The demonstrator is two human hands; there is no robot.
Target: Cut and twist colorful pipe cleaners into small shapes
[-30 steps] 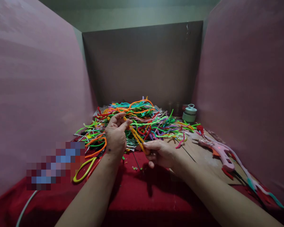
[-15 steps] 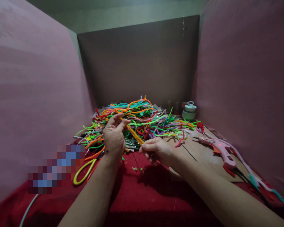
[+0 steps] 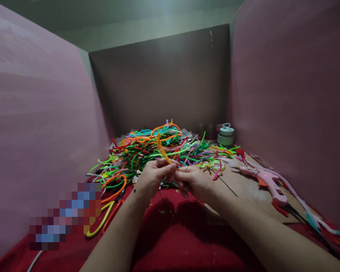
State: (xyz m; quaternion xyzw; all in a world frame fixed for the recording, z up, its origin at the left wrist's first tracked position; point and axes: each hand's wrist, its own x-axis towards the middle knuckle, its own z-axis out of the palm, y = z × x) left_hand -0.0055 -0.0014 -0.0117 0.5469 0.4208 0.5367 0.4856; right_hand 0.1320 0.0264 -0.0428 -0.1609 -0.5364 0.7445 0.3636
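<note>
Both hands meet in front of a heap of colourful pipe cleaners. My left hand pinches an orange-yellow pipe cleaner between thumb and fingers. Its upper part rises out of the grip, leaning up and to the left. My right hand is closed on the lower end, thumb close beside the left thumb. The fingers hide that end, and whether it is one stem or several side by side I cannot tell.
A pink glue gun with a lit red light lies on a board at right. Behind it stands a mint-green container. Yellow-handled scissors rest on the red cloth at left. Pink panels flank the table.
My left hand has slid down along the orange-yellow pipe cleaner to meet my right hand. The upper part now sticks out free above the fingers. The view has shifted slightly.
</note>
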